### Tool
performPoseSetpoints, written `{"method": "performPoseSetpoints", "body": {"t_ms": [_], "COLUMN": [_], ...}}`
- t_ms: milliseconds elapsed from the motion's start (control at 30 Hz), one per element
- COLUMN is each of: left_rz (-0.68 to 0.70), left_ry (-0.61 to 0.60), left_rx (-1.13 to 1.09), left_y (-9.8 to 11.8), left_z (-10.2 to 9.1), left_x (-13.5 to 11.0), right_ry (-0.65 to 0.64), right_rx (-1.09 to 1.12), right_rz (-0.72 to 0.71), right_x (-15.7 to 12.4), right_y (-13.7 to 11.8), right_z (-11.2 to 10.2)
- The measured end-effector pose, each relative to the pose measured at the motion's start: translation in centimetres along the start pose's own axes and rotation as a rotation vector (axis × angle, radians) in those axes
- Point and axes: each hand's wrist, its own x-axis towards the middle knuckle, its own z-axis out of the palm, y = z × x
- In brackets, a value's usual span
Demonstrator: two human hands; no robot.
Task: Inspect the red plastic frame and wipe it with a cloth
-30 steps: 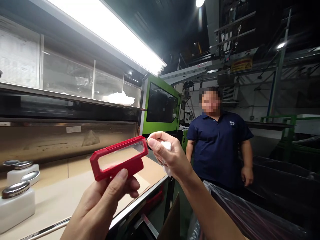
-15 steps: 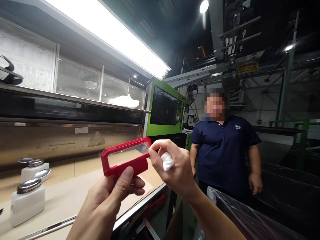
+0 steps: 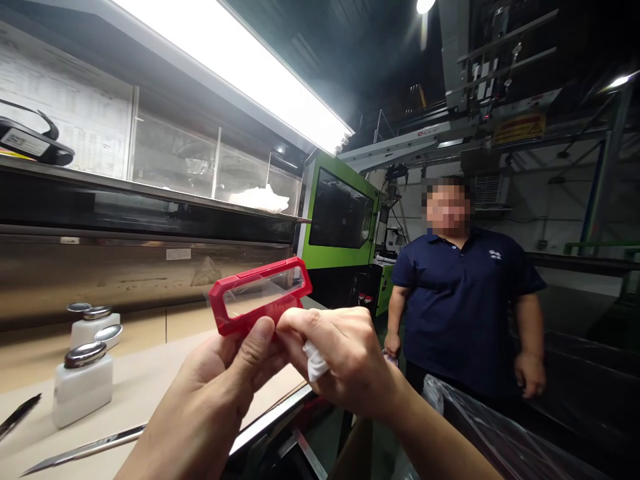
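Observation:
My left hand (image 3: 215,380) holds a red plastic frame (image 3: 263,311) by its lower side, thumb in front and fingers behind. The frame is long with cut corners, tilted up to the right, and has a clear window (image 3: 263,290). Some clear film seems to stick out past its left end. My right hand (image 3: 350,353) is closed, its thumb and index fingertips at the frame's lower edge, right beside my left thumb. A crumpled white wipe (image 3: 315,363) is tucked in the right hand's curled fingers. Whether the right fingertips pinch the frame is hidden.
White bottles with metal caps (image 3: 83,390) stand on the bench (image 3: 145,380) at left. A pointed metal tool (image 3: 85,450) and a dark-tipped one (image 3: 20,413) lie nearby. A person (image 3: 465,300) stands at right, behind clear plastic sheeting (image 3: 460,407). A green machine (image 3: 340,207) stands beyond.
My right hand has moved down and left, from the frame's right end to its lower edge beside my left thumb. The view has shifted slightly left.

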Motion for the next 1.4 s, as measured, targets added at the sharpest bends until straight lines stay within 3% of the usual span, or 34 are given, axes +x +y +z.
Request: {"method": "performPoseSetpoints", "body": {"t_ms": [100, 167, 333, 433, 533, 667, 800, 1133, 1400], "left_rz": [0.008, 0.050, 0.077, 0.134, 0.204, 0.245, 0.229, 0.234, 0.374], "left_ry": [0.004, 0.046, 0.029, -0.005, -0.039, -0.084, -0.033, -0.058, -0.138], "left_rx": [-0.042, -0.097, -0.099, -0.073, -0.068, -0.006, 0.091, 0.142, 0.160], "left_y": [1.0, 1.6, 2.4, 3.0, 4.0, 5.5, 6.5, 6.8, 8.1], "left_z": [0.3, 0.4, -0.2, -0.7, -0.5, -0.1, 0.3, 0.7, 2.3], "left_x": [0.1, 0.3, 1.3, 2.0, 2.4, 2.4, 2.4, 2.7, 3.2], "right_ry": [-0.098, -0.055, 0.238, 0.262, 0.218, 0.187, 0.189, 0.237, 0.138], "right_rx": [0.037, 0.150, 0.566, 0.868, 1.105, 1.258, 1.335, 1.374, 1.615], "right_rz": [0.016, 0.042, 0.475, 0.626, 0.617, 0.564, 0.558, 0.546, 0.558], "right_x": [-0.1, 0.0, 1.5, 3.0, 4.3, 5.3, 5.8, 5.7, 7.0], "right_y": [0.0, 0.1, 1.6, 3.3, 4.5, 4.8, 4.6, 4.8, 4.9], "right_z": [-0.3, -0.7, -1.3, -0.9, -0.5, -0.8, -1.5, -2.3, -1.2]}}
